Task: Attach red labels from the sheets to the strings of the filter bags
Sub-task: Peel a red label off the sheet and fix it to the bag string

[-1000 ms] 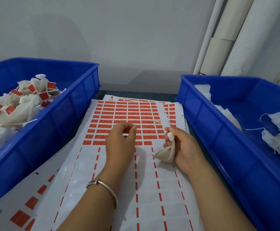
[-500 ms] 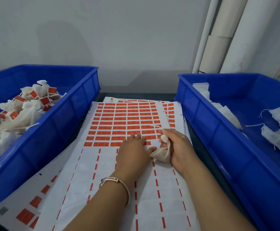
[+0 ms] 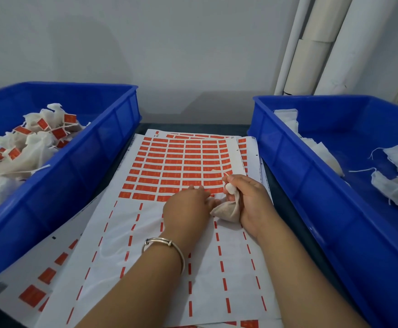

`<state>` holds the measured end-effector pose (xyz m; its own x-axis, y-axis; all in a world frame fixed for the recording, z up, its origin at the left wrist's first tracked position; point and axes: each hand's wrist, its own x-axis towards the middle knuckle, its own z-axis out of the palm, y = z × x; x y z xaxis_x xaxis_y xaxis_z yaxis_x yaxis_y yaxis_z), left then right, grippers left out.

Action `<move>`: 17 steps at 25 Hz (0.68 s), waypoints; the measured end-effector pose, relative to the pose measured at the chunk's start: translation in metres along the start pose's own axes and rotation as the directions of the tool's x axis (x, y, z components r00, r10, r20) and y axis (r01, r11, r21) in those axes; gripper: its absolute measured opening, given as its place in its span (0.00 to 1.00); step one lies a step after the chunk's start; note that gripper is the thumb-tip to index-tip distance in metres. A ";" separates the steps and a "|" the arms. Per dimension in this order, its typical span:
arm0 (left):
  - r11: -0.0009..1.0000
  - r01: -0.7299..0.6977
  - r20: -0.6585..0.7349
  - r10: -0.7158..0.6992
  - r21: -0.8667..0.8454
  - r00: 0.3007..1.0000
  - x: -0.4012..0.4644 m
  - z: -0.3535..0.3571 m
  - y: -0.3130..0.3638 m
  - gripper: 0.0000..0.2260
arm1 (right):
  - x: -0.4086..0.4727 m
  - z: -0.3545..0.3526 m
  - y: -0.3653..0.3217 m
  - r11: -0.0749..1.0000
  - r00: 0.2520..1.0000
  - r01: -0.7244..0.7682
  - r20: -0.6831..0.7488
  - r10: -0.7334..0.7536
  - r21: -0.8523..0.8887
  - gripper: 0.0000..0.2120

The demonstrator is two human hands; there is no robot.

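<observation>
wall (image 3: 146, 43): plain grey-white, behind the desk. white tubes (image 3: 311, 55) stand upright in the right corner.

desk (image 3: 278, 197): dark surface, showing between the sheets and the bins.

left bin (image 3: 79, 166): blue, holds filter bags with red labels on their strings (image 3: 27, 143).

right bin (image 3: 311, 181): blue, holds unlabelled bags (image 3: 396, 176) with loose white strings.

sheets (image 3: 146, 245): white, stacked between the bins. the far half of the top sheet carries a grid of red labels (image 3: 176, 166); the near half shows only short red dashes in columns. print on the labels is too small to read.

right hand (image 3: 252, 202): fingers curled round one filter bag (image 3: 226, 210), which hangs from the grip and rests on the sheet just below the lowest label row. its gathered neck sticks up between thumb and forefinger; a bit of string (image 3: 225, 174) shows above the fingers.

left hand (image 3: 188, 209): palm down on the sheet, fingers extended, tips at the lowest label row, touching the bag side. whether it pinches a label cannot be seen. a metal bangle (image 3: 165, 245) sits on the wrist.
</observation>
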<state>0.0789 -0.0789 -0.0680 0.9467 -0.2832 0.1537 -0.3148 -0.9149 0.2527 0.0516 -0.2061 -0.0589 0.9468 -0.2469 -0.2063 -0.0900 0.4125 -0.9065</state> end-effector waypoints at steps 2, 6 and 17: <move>0.997 0.023 -0.037 -0.026 -0.077 0.999 -0.001 0.001 -0.002 0.12 | 0.001 -0.002 0.000 1.000 1.000 0.001 0.018 -0.001 0.015 0.05; 0.998 -0.026 -0.043 0.023 -0.065 0.999 0.001 0.000 -0.004 0.12 | 0.004 -0.003 0.001 1.000 0.999 0.014 0.036 -0.015 0.025 0.07; 0.986 -0.146 -0.029 0.145 -0.082 0.989 0.011 -0.002 -0.015 0.11 | 0.006 -0.004 0.001 1.000 1.000 0.015 0.011 -0.016 0.026 0.06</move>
<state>0.0941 -0.0680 -0.0685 0.8888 -0.4041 0.2160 -0.4546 -0.8367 0.3053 0.0558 -0.2107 -0.0630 0.9515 -0.2435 -0.1881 -0.0675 0.4313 -0.8997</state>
